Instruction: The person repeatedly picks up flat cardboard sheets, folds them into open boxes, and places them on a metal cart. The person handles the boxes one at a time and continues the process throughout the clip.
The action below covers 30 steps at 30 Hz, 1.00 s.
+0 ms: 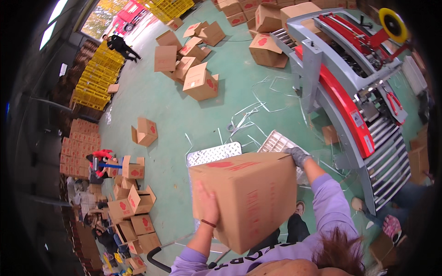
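Observation:
A large cardboard box [262, 196] with red printing is held up before my body, its top flaps folded down. My left hand [207, 203], bare with a dark band at the wrist, presses flat against the box's left side. At the far right corner my right hand [298, 157], in a grey glove, grips the box's edge; its fingertips are partly hidden. Behind the box, the diamond-plate metal platform [214, 154] of a trolley or scale shows on the floor. A white plastic crate [279, 141] sits beside it, partly covered by the box.
A box-sealing machine [331, 93] with a roller conveyor [390, 162] stands at the right. White strapping scraps [247, 120] and a tape roll [230, 127] lie on the green floor. Open cartons [200, 82] stand beyond. At left a person in red [100, 162] works among boxes; another person [393, 226] is at lower right.

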Tool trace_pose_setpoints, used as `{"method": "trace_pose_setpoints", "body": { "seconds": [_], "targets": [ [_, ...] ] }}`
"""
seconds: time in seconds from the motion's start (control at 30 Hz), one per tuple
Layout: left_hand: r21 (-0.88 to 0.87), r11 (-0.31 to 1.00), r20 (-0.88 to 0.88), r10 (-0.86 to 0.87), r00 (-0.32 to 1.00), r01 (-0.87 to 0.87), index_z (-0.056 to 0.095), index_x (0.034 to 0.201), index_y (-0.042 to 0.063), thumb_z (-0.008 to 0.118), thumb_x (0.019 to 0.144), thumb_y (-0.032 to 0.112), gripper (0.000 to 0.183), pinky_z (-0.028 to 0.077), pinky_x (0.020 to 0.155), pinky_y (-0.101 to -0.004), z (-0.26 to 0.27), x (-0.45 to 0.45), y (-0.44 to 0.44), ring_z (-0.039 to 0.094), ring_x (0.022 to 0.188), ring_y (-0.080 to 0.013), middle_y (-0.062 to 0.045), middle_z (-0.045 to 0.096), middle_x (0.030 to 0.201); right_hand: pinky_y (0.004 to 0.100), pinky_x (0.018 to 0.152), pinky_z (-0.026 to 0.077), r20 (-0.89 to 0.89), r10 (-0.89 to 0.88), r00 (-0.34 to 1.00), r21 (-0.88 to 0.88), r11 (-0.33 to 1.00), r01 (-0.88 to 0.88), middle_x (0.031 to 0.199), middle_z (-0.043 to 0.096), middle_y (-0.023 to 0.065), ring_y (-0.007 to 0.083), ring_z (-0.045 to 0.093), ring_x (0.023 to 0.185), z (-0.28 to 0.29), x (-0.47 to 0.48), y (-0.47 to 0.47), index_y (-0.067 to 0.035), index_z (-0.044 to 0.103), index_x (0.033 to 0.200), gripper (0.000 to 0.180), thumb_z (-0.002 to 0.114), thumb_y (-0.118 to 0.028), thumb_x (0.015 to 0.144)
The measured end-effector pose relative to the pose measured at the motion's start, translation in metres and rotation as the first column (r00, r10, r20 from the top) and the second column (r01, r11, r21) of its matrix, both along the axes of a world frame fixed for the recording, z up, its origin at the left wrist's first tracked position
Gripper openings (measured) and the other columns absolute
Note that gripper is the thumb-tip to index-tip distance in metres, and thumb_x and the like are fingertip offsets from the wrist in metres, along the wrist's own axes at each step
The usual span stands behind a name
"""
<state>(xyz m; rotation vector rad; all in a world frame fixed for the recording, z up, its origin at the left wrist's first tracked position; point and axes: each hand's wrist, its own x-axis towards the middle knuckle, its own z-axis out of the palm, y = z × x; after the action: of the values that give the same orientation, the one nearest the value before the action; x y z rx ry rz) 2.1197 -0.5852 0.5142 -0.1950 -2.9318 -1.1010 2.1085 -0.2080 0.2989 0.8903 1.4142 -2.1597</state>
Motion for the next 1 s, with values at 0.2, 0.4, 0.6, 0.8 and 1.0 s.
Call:
{"method": "trace_pose_setpoints", "body": {
  "seconds": [0.2,0.4,0.6,0.8,1.0],
  "targets": [
    [0.768,0.429,0.590,-0.183,0.786,-0.476,0.038,0.138,0.007,0.034,0.097,0.052,0.061,0.042,0.100,-0.0393,0.032,0.013,-0.125,0.052,0.117,-0.0258,-0.009,0.049,0.133,0.0321,0.078,0.048,-0.311,0.292,0.904,0.386,0.908,-0.160,0.091,0.065,0.0074,0.0173,0.059,0.080,0.126,0.045,-0.094,-0.002,0.065,0.102,0.035,0.057,-0.033,0.089],
    [0.775,0.543,0.500,-0.216,0.839,-0.323,0.046,0.128,0.008,0.048,0.095,0.037,0.045,0.046,0.094,-0.0391,0.083,0.032,-0.186,0.055,0.111,-0.0233,-0.009,0.054,0.124,0.0355,0.083,0.047,-0.663,0.083,0.744,0.392,0.885,0.251,0.095,0.065,0.0166,0.0238,0.062,0.091,0.272,0.129,-0.142,0.002,0.059,0.109,0.040,0.056,-0.032,0.090],
    [0.819,0.454,0.546,-0.425,0.722,-0.352,0.053,0.111,0.009,0.045,0.096,0.045,0.040,0.044,0.089,-0.0347,0.077,0.026,-0.113,0.055,0.104,-0.0224,-0.005,0.058,0.114,0.0427,0.074,0.050,-0.666,0.336,0.667,0.705,0.577,0.413,0.090,0.065,0.0193,0.0379,0.063,0.083,0.364,0.251,-0.108,0.002,0.052,0.118,0.045,0.055,-0.033,0.089],
    [0.807,0.501,0.590,-0.717,0.371,-0.313,0.046,0.128,0.008,0.027,0.089,0.070,0.076,0.032,0.103,-0.0443,-0.035,0.082,0.139,0.044,0.120,-0.0292,-0.013,0.049,0.131,0.0447,0.060,0.047,-0.380,0.455,0.806,0.899,-0.025,0.438,0.076,0.061,0.0173,0.0343,0.060,0.066,0.382,0.397,-0.020,0.002,0.058,0.105,0.041,0.064,-0.032,0.082],
    [0.623,0.717,0.762,-0.646,0.037,-0.313,0.034,0.142,0.007,0.027,0.085,0.077,0.091,0.022,0.109,-0.0469,-0.118,0.210,0.425,0.033,0.132,-0.0277,-0.010,0.037,0.145,0.0438,0.056,0.045,-0.091,0.205,0.975,0.945,-0.292,0.150,0.069,0.057,0.0152,0.0316,0.058,0.063,0.357,0.487,0.092,0.001,0.059,0.105,0.039,0.065,-0.028,0.079]
  ]
}}
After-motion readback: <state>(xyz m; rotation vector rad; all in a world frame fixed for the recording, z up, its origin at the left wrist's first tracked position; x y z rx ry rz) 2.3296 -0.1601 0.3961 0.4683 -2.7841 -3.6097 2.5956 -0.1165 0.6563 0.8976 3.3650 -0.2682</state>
